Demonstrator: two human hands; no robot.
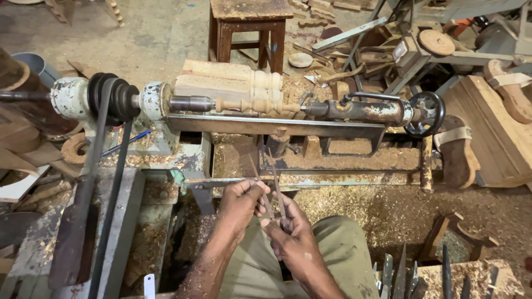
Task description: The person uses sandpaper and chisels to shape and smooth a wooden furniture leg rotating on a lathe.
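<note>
- Low in the middle of the frame, both hands meet over the person's lap. The left hand (239, 200) is clenched round one thin leg of a slim rusty-brown metal caliper (271, 194), and the right hand (292, 238) pinches the other leg near the joint, so the two legs fan upward in a narrow V. Held this way, each hand can nudge one leg, which looks like a way of setting the gap.
- The caliper's tips point up toward the old white-painted, rust-flecked metal lathe (277, 124) that runs across the middle of the frame.
- Clamped between the lathe's ends, centre frame, is a pale turned wooden spindle with beads and coves (252, 105). It lies level and clear of the hands.
- Just behind the spindle rest pale wooden blocks with rounded turned ends (227, 80), stacked on the lathe's far side, within reach.
- A black drive belt (105, 166) drops from the pulley at the left of the frame down to the lower left.
- A black handwheel (425, 113) sits at the lathe's right end.
- Sawdust and shavings (354, 202) cover the bed and the floor below it.
- At the lower right edge, dark metal chisels (399, 277) stand upright, blades up, beside the person's knee.
- A dark brown wooden stool (249, 22) stands at the top centre.
</note>
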